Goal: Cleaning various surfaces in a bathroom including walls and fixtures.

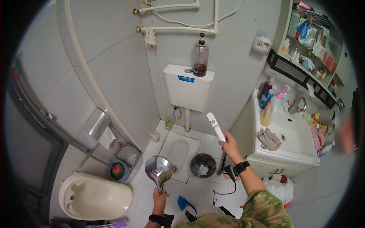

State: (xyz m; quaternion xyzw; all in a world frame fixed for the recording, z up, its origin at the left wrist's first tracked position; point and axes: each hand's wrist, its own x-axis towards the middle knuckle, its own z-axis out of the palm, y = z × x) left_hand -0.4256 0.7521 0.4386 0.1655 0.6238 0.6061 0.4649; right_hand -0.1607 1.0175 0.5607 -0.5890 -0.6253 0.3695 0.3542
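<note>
My left hand grips the handle of a shiny round metal piece, perhaps a ladle or a shower head, held above the tiled floor near the squat toilet. My right hand is closed around the lower end of a flat white bar with a small metal fitting. Beyond the bar, the white cistern hangs on the wall. A pump bottle with dark red liquid stands on its lid. Below my right hand, a black bin with white paper inside stands on the floor.
On the right is a washbasin with a grey-brown cloth and several bottles. A mirror cabinet is above. A baby bathtub and a mop bucket are at the left. Pipes run across the back wall.
</note>
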